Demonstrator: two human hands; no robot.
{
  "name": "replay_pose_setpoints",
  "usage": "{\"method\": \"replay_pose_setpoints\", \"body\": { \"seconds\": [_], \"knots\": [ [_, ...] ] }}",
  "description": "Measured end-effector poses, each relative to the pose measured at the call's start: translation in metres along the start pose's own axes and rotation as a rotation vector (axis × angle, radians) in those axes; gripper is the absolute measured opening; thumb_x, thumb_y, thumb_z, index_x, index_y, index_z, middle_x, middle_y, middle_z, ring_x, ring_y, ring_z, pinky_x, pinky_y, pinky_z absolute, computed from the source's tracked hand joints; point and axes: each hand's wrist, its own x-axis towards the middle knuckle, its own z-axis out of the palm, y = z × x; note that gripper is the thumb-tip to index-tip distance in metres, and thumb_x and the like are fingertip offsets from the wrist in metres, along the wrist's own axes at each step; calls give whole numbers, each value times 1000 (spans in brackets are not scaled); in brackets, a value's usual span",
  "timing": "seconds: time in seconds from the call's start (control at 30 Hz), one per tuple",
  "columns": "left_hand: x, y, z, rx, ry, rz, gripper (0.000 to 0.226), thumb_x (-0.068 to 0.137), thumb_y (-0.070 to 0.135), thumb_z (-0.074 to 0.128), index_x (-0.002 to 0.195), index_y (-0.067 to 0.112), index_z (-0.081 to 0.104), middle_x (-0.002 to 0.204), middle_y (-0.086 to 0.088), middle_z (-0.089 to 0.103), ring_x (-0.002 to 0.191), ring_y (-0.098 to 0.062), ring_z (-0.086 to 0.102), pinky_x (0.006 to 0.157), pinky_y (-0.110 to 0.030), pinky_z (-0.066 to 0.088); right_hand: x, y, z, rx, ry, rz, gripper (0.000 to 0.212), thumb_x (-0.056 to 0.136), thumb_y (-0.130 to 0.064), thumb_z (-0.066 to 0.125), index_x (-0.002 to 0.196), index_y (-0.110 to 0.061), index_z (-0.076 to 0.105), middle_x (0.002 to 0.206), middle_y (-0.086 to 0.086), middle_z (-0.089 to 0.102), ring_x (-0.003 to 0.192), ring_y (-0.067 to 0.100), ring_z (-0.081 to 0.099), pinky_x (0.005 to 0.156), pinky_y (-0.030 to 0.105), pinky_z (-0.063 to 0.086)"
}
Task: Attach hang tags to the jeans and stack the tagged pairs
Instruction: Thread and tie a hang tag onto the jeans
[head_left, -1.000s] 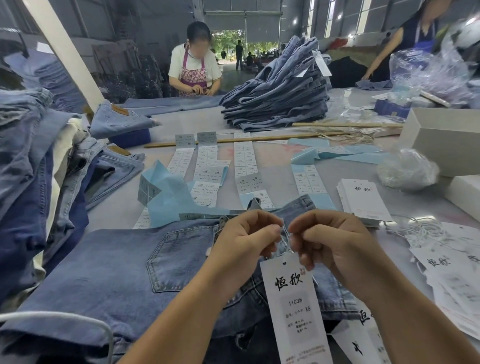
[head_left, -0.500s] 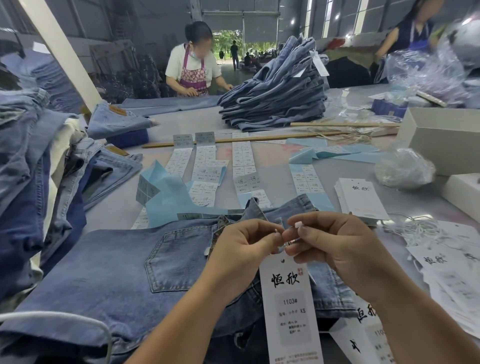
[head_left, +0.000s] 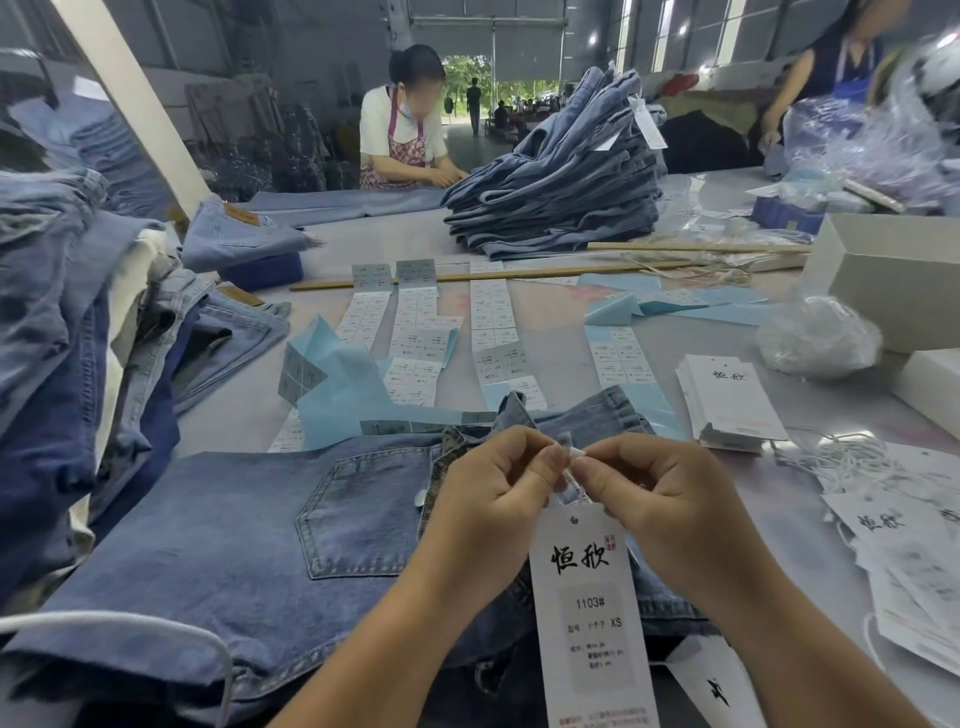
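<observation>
Even, soft daylight enters from the open doorway (head_left: 498, 78) at top centre and the windows (head_left: 675, 31) at upper right. Shadows are faint. Wide-angle distortion bends the edges; the person (head_left: 831, 67) at upper right is motion-blurred.

Jeans (head_left: 234, 545) matt denim cloth; hang tag (head_left: 587, 597) smooth white card

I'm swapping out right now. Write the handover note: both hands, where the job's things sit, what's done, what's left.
Left hand and right hand: each pinches the tag's small clear fastener.
Hang tag, marked 1103# XS, hangs below the fingers over the jeans lying flat in front.
Blank tags are stacked on the right; tagged stack sits across the table.
Done: tag strung.
Left: close the fastener, then stack this pair.
</observation>
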Motion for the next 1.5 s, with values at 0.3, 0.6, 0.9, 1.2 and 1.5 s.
{"method": "replay_pose_setpoints", "body": {
  "seconds": [0.3, 0.6, 0.9, 1.2, 1.5],
  "knots": [
    [-2, 0, 2, 97, 68, 47, 18, 96, 24, 64, 78, 26, 66, 69, -2, 64, 61, -8, 52, 60, -33, 46, -5, 2, 9, -267, 30, -172, 19, 92, -15, 59, 89, -23, 76, 69, -7, 60, 69, 15, 60, 56, 23, 45],
    [-3, 1, -1, 160, 92, 83, 15, 94, 25, 66, 80, 23, 68, 68, -2, 64, 60, -15, 54, 59, -34, 47, -3, 0, 10, -116, 34, -102, 15, 90, -11, 69, 91, -21, 79, 73, -6, 66, 70, 12, 61, 58, 14, 43],
    [-7, -1, -3, 172, 53, 74, 14, 95, 29, 64, 83, 28, 69, 71, 0, 67, 66, -19, 59, 59, -34, 47, -3, -2, 12, -203, 133, -154, 18, 83, -5, 73, 74, -20, 76, 65, -9, 62, 63, 11, 59, 52, 11, 39],
    [-8, -1, -7, 204, 21, 116, 14, 96, 27, 64, 83, 27, 70, 70, 4, 65, 60, -7, 54, 57, -31, 46, -3, -1, 10, -273, 59, -185, 17, 84, -5, 71, 76, -19, 76, 66, -5, 61, 64, 16, 58, 52, 18, 41],
    [-8, 3, -9, 376, 8, 203, 17, 89, 29, 59, 72, 29, 60, 65, 12, 58, 61, -10, 53, 53, -22, 41, 2, -2, 3, -68, -150, -7, 30, 85, -35, 56, 66, -13, 65, 58, 10, 56, 54, 13, 51, 51, 26, 40]
  ]
}}
